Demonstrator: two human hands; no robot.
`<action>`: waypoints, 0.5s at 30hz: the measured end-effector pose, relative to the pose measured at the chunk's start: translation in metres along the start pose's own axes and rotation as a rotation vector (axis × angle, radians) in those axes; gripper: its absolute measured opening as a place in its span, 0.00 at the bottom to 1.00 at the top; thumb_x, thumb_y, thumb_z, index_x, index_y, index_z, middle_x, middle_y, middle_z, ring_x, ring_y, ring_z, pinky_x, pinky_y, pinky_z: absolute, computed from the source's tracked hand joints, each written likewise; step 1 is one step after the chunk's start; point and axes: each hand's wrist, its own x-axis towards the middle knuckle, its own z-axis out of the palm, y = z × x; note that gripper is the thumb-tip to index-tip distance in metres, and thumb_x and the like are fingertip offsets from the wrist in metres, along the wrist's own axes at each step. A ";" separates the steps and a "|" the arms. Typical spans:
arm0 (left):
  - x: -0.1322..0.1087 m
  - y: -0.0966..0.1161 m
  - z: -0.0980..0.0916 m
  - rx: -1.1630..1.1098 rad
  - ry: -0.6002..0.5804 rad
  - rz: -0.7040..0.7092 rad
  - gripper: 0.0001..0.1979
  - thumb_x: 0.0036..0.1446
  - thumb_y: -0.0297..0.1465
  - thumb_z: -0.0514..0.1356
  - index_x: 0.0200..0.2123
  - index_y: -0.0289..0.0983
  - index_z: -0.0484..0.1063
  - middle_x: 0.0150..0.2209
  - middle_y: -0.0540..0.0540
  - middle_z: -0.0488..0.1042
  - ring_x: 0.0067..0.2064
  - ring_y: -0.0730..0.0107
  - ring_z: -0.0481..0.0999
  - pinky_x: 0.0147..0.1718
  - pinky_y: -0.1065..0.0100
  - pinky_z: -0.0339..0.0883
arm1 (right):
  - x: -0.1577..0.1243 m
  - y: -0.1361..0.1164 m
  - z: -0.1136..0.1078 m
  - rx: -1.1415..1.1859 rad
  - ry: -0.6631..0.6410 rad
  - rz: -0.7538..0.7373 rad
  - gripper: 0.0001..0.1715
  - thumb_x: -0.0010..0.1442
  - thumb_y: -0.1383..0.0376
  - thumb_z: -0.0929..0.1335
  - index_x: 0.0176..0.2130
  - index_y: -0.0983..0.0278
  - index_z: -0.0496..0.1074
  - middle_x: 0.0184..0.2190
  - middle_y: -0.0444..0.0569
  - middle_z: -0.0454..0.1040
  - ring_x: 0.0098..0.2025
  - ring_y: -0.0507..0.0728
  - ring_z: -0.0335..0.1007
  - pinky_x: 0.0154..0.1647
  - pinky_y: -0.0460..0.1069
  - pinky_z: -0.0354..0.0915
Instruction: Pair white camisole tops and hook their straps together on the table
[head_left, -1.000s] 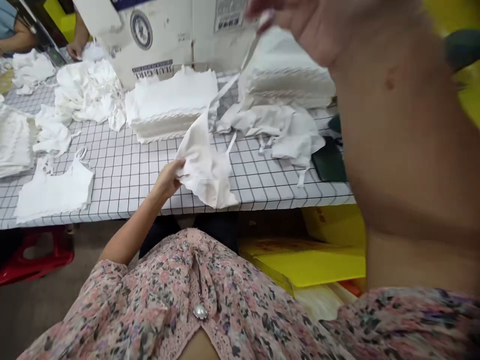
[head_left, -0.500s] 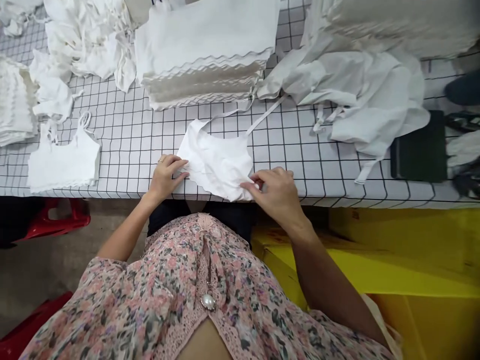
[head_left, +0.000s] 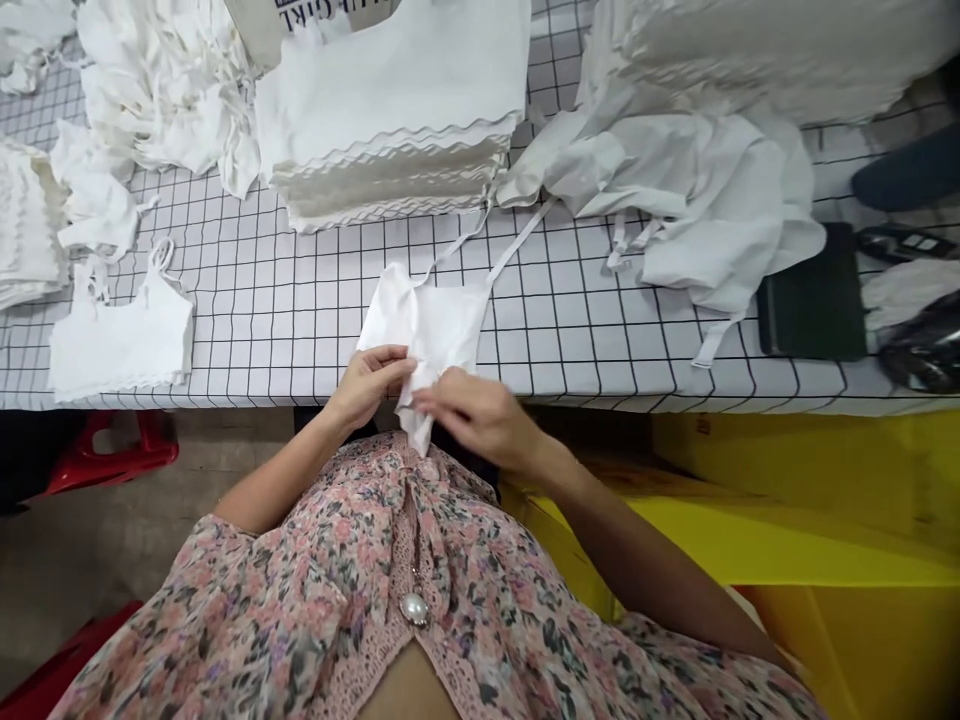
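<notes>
Bright, even light; faint shadows; edges bowed.

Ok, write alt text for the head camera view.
A person's left hand and right hand gather a white strappy top at the edge of a black-gridded white table. Stacks of scallop-edged white fabric lie beyond, and a floral blouse fills the foreground.
</notes>
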 end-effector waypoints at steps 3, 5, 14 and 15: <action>-0.008 0.009 0.000 -0.013 0.011 0.031 0.22 0.43 0.44 0.79 0.33 0.37 0.77 0.28 0.54 0.72 0.27 0.80 0.67 0.26 0.74 0.61 | 0.030 0.022 -0.015 -0.096 0.118 0.089 0.20 0.71 0.65 0.66 0.58 0.58 0.80 0.51 0.56 0.82 0.54 0.63 0.79 0.57 0.61 0.75; -0.017 0.025 0.000 0.048 -0.048 0.098 0.21 0.48 0.46 0.77 0.35 0.37 0.78 0.29 0.52 0.73 0.27 0.79 0.67 0.27 0.74 0.62 | 0.062 0.033 -0.028 -0.137 -0.019 0.051 0.25 0.64 0.66 0.72 0.59 0.57 0.80 0.67 0.57 0.72 0.72 0.71 0.64 0.72 0.73 0.61; -0.003 0.064 -0.061 0.663 0.371 0.588 0.07 0.53 0.31 0.71 0.36 0.39 0.79 0.31 0.51 0.69 0.32 0.72 0.64 0.33 0.69 0.61 | 0.148 -0.011 -0.081 0.604 -0.115 0.451 0.12 0.57 0.57 0.73 0.35 0.64 0.77 0.32 0.48 0.78 0.33 0.56 0.77 0.36 0.52 0.76; 0.004 0.061 -0.065 0.624 0.439 0.573 0.05 0.54 0.30 0.70 0.34 0.38 0.79 0.32 0.50 0.70 0.33 0.72 0.65 0.33 0.69 0.61 | 0.149 -0.022 -0.084 0.679 -0.034 0.450 0.12 0.55 0.58 0.73 0.36 0.64 0.77 0.33 0.48 0.78 0.33 0.56 0.77 0.37 0.52 0.77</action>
